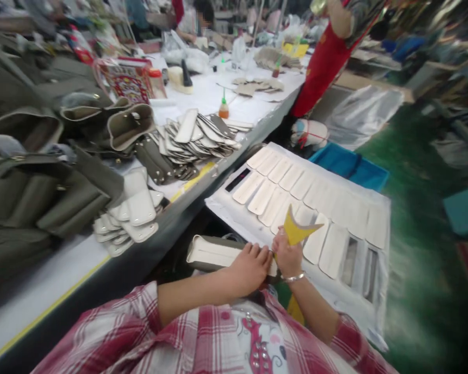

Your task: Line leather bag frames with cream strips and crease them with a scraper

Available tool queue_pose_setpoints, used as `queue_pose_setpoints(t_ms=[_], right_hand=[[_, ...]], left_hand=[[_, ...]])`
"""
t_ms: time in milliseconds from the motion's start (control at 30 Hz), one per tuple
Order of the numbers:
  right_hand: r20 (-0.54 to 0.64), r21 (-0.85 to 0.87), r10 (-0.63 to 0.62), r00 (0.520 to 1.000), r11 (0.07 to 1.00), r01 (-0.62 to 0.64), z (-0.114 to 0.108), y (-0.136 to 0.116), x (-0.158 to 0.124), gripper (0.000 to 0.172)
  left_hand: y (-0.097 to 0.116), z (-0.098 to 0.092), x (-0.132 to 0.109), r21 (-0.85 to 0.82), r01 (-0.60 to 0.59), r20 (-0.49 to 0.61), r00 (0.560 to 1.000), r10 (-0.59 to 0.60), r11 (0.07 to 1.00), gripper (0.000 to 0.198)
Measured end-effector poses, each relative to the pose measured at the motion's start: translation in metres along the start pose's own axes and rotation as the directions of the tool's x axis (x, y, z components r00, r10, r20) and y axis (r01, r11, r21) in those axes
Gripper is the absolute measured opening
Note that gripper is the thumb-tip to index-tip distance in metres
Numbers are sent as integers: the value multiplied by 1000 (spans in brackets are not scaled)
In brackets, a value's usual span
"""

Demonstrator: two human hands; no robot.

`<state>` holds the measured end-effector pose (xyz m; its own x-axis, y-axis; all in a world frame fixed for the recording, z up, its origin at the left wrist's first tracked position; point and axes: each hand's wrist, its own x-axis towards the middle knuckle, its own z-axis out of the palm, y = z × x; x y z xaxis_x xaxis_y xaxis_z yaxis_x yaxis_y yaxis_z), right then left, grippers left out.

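My left hand [253,267] lies over the right end of a long olive-grey piece with a white panel [216,253], its fingers bent down onto it. My right hand [288,257] is closed around a yellow piece with a notched, two-pointed end [299,231] that sticks up above the fist. Both hands are close together near my body, almost touching. A bit of yellow [295,311] also shows below my right wrist. What lies under my left fingers is hidden.
At right, a white board [364,306] carries rows of pale rounded strips [329,249]. The workbench [74,275] at left holds olive bags [74,197], stacked white flaps [136,200] and a bottle of amber liquid [223,108]. A blue bin [351,166] and a person in red [323,62] are beyond.
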<state>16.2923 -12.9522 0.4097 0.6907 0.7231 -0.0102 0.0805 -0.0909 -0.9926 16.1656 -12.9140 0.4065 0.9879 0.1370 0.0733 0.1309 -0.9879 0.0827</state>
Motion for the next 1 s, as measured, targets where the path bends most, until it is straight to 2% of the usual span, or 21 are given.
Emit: queue_pose_setpoints(t_ms=[100,167,200,233,267,300,333,367,400,433,467,533,567,633,700,767,800,833,933,1000], right_hand=[[144,-47,30,989,999,-23,0,-22,5,33],[317,-158,100,943,986,-52,-1,-39,8,38],[396,-232,132,909,972,-41,-1,-47,10,40],[476,-306,166,864,952,-14,-1,-53,13,39],[554,-369,201,808,929,22,0,-58,16,39],[628,-419,241,740,906,61,2,-61,20,39],[695,-457,286,660,884,98,6,-63,24,41],[745,-489,326,582,861,142,11,-63,29,41],[779,-514,355,516,834,202,16,-63,34,41],[798,-535,367,478,797,281,23,-63,39,38],[811,-549,367,456,747,375,30,-62,44,35],[825,-561,357,437,609,561,46,-61,52,29],[826,-564,357,436,538,627,54,-60,54,27],[813,-578,365,453,420,700,71,-59,56,25],[788,-611,324,524,308,729,90,-55,53,30],[774,-631,215,595,191,752,109,-49,49,37],[781,-624,151,606,145,768,119,-46,47,41],[796,-605,91,598,119,788,129,-43,46,43],[873,-481,-27,487,122,868,157,-36,45,45],[913,-391,-76,402,122,912,173,-35,47,45]], left_hand=[[-5,-11,-15,-36,-3,-53,999,1,999,79],[-15,-22,-42,-124,21,-165,985,-42,992,74],[-23,-27,-61,-189,63,-244,964,-109,980,68],[-33,-31,-81,-271,120,-330,921,-210,955,58],[-45,-32,-102,-375,207,-390,849,-357,904,47],[-58,-32,-123,-515,318,-409,724,-555,796,42],[-71,-29,-140,-670,375,-347,604,-717,640,41],[-83,-23,-154,-800,359,-240,542,-806,480,42],[-94,-15,-164,-889,318,-119,533,-838,328,45],[-102,-6,-169,-942,270,-12,565,-825,199,48],[-107,3,-170,-970,224,65,617,-784,96,50],[-112,18,-164,-988,151,130,702,-700,-31,52],[-112,23,-159,-990,122,133,722,-679,-65,51],[-111,27,-148,-991,75,130,739,-661,-110,50],[-110,25,-142,-986,49,141,749,-647,-158,48],[-112,21,-138,-975,25,161,763,-626,-220,48],[-113,21,-137,-968,5,164,769,-618,-251,48],[-114,21,-136,-960,-23,160,772,-615,-279,47],[-115,26,-132,-931,-127,125,770,-626,-342,46],[-114,32,-128,-913,-180,117,743,-659,-365,48]])
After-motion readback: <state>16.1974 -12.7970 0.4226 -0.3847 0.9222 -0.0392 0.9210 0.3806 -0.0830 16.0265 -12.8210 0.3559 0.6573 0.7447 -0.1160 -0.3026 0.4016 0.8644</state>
